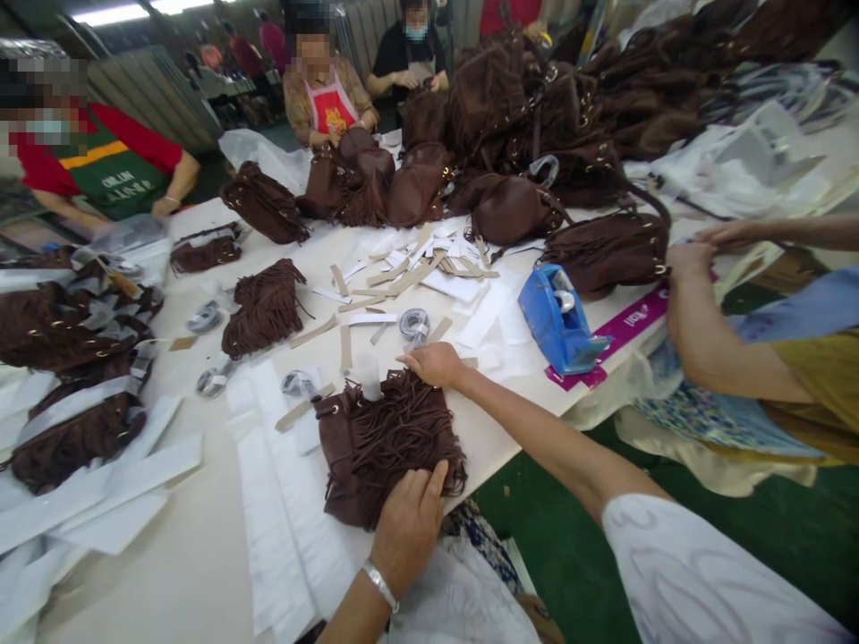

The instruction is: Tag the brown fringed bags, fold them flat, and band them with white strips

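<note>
A brown fringed bag (389, 443) lies at the table's near edge, with gold rings at its upper left corner and a translucent white roll (367, 377) on its top edge. My left hand (408, 523), wearing a silver bracelet, rests on the bag's lower right part with the fingers stretched over the fringe. Above the bag's upper right corner, my right hand (435, 363) reaches in with a finger extended to the left. Just beyond it lies a coiled grey strap (414, 324) in clear wrapping; whether the fingertips touch anything is hard to make out.
Paper and card strips (429, 264) lie scattered mid-table. A blue tape dispenser (560, 317) stands right, beside a co-worker's arm (731, 331). Brown bags (516, 116) are heaped at the back. White plastic sleeves (268, 501) lie left of my bag. Co-workers sit across the table.
</note>
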A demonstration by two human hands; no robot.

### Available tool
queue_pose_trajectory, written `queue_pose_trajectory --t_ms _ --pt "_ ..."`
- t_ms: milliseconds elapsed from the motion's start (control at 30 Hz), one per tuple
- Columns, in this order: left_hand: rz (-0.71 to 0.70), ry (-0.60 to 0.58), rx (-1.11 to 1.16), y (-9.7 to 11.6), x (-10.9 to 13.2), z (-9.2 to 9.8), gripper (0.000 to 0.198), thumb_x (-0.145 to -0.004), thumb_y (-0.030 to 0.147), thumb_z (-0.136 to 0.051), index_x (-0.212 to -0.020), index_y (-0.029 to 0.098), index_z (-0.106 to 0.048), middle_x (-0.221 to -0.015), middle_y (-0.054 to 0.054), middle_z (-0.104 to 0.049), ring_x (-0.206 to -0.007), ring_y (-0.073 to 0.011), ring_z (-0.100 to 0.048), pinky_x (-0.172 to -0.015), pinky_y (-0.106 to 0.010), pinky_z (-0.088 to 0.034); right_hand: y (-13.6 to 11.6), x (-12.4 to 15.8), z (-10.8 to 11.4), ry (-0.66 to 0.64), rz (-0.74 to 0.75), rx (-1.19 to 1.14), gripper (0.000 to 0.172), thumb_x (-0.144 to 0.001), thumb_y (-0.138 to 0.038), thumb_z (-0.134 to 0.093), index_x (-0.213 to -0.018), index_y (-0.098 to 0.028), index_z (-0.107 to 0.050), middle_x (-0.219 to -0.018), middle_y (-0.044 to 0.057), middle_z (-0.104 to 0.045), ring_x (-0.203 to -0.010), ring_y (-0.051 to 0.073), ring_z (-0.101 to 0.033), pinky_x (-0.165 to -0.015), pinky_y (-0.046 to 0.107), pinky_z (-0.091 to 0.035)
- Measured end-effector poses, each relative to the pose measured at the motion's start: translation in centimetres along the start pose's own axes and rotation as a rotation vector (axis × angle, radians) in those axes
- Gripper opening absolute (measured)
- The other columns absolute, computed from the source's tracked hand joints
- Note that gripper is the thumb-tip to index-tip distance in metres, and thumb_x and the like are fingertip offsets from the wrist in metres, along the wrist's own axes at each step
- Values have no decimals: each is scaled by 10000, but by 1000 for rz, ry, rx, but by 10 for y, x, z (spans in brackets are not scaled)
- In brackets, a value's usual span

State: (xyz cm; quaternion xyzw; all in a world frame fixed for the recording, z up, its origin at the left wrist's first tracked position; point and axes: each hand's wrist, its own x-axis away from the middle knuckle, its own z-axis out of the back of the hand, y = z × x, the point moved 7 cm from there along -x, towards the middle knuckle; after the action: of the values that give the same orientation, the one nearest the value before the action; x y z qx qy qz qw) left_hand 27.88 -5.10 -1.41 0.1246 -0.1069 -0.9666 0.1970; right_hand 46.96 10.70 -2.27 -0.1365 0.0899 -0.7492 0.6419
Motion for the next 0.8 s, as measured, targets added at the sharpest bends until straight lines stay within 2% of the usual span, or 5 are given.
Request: queue_pose_trajectory --t_ms 167,300,567,700,800 --pt "0 -16 -8 -2 7 -5 521 -916 84 -417 -1426 175 -363 -1059 -106 -584 -936 -210 -560 -828 -379 -517 3 22 23 64 -21 19 484 -1000 -517 -273 -1111 -214 -633 -1099 90 -679 -1001 211 -624 -797 272 -410" --pt "12 -15 20 -2 6 -11 511 -923 98 -425 -1423 177 -356 -1069 -102 -580 -941 -216 -560 -830 -384 -520 5 95 38 268 -224 -65 459 -1001 -500 -274 -1182 -179 -549 -1104 113 -653 -943 209 -632 -748 284 -414" --pt "92 137 153 -1 5 19 246 -938 210 -475 -1174 157 -516 -1122 -106 -590 -1059 -228 -561 -924 -400 -497 -17 165 -34 23 -360 -339 486 -841 -635 -512 -1098 -222 -501 -1005 68 -678 -940 256 -648 -736 311 -428" --pt "475 431 192 -48 53 69 375 -939 254 -476 -1300 167 -422 -1289 -148 -504 -1237 -253 -472 -1035 -463 -417 -9 152 -44 -34 -348 -396 475 -825 -697 -454 -948 -241 -513 -796 19 -661 -763 229 -638 -635 289 -405" --pt "839 475 299 -92 89 74 383 -947 355 -441 -1269 148 -453 -1232 -162 -541 -1192 -281 -511 -992 -494 -427 -5 150 -43 -53 -358 -430 482 -836 -714 -404 -869 -244 -508 -675 -8 -609 -675 209 -604 -596 277 -382"
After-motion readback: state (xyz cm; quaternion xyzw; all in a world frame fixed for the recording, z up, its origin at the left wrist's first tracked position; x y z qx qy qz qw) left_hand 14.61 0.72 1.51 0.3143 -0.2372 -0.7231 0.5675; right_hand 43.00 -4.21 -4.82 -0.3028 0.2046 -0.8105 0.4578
